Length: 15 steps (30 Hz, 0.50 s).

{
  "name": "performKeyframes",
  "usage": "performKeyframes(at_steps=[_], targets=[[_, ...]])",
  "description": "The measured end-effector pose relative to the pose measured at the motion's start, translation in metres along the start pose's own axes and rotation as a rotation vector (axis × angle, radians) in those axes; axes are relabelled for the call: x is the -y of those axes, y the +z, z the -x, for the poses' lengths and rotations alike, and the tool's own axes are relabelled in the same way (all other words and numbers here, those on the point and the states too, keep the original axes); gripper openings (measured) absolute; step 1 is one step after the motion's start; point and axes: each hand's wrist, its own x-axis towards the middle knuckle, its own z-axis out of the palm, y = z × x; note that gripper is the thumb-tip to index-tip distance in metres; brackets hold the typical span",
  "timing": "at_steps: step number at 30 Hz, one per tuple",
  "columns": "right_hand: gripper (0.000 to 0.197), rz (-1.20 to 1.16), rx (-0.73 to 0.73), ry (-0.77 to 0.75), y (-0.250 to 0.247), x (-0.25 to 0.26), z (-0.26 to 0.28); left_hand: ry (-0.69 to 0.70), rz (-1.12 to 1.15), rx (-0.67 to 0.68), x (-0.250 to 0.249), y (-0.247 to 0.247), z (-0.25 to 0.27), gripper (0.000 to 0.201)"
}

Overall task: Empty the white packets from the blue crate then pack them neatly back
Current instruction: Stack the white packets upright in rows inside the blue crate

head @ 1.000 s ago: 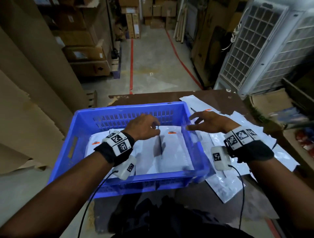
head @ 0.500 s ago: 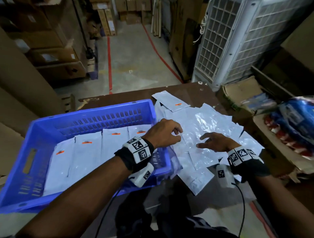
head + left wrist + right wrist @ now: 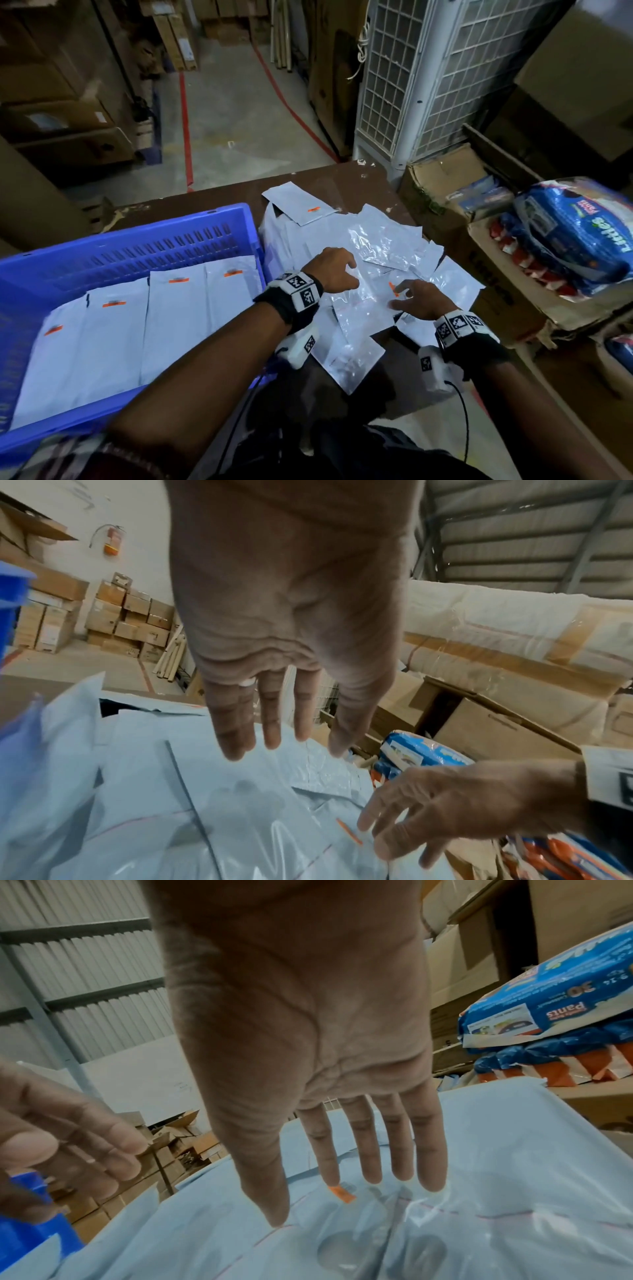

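Lying in a loose heap on the table (image 3: pixel 346 178), white packets (image 3: pixel 383 240) are touched by both hands, left hand (image 3: pixel 334 270) and right hand (image 3: pixel 419 299), fingers extended, nothing gripped. More packets are seen lined up flat inside the crate (image 3: pixel 144 240) just beside the heap.

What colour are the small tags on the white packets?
Orange. Clearest in the head view on the packets lined up in the blue crate.

Dim warehouse: concrete floor (image 3: pixel 236 113) with red lines, stacked cardboard boxes (image 3: pixel 65 116), corrugated wall (image 3: pixel 85 969)
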Motion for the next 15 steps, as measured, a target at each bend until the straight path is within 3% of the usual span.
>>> performKeyframes(at_steps=[6,9,15], targets=[[0.047,-0.032,-0.084,-0.007,-0.017,-0.009,-0.019,0.014,-0.276,0.142,-0.013,0.028,-0.018,0.059],[0.062,0.003,-0.113,0.0,-0.017,-0.009,-0.029,0.037,-0.401,0.15,-0.012,0.047,-0.021,0.066],[0.097,0.103,-0.038,-0.026,0.003,-0.002,-0.04,0.056,-0.658,0.134,-0.006,0.068,-0.033,0.099]])
